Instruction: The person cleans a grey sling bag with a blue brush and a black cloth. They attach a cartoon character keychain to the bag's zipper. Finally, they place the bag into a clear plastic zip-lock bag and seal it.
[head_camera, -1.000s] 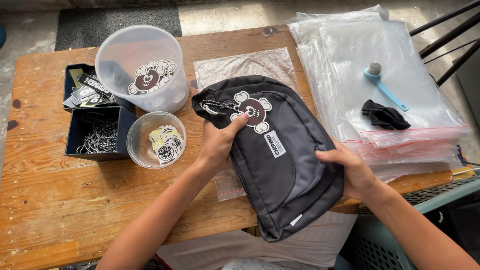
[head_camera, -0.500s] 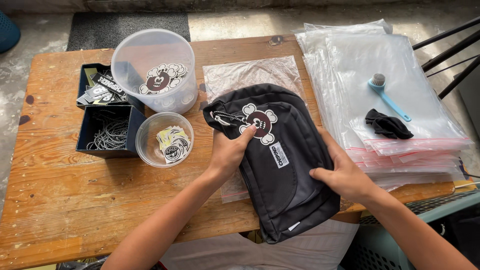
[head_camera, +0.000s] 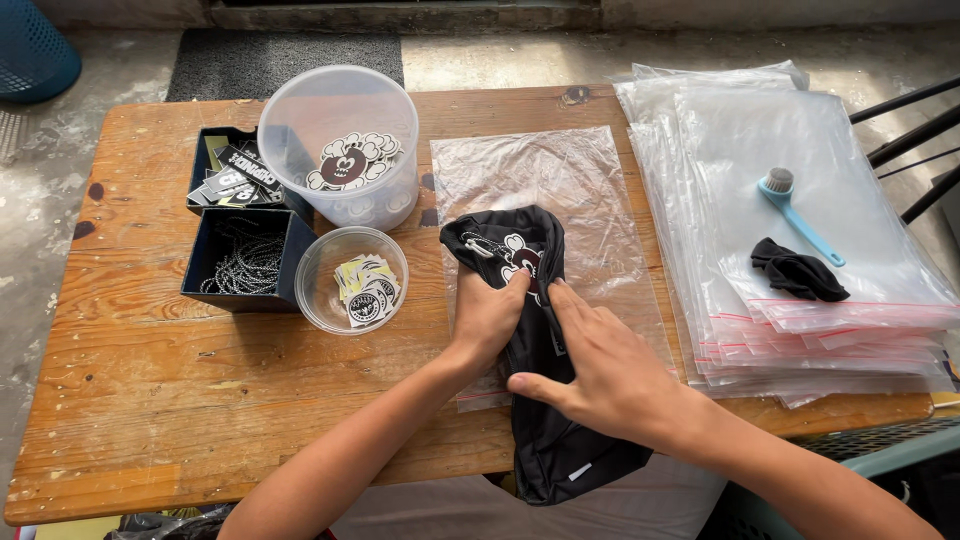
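The black fabric bag (head_camera: 540, 350), spread wide a moment ago, now lies folded narrow on the clear plastic sleeve (head_camera: 580, 190), left hand (head_camera: 490, 315) pinching its fold, right hand (head_camera: 600, 375) pressing flat, fingers extended.

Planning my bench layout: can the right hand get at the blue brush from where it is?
Probably yes: the right hand presses the black bag, and the blue brush lies uncovered on the plastic bags, nothing between.

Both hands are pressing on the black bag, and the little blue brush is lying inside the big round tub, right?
Not quite. Both hands, left hand and right hand, do press on the black bag, but the little blue brush lies on the stack of clear plastic bags, not in the big round tub. The head view shows it.
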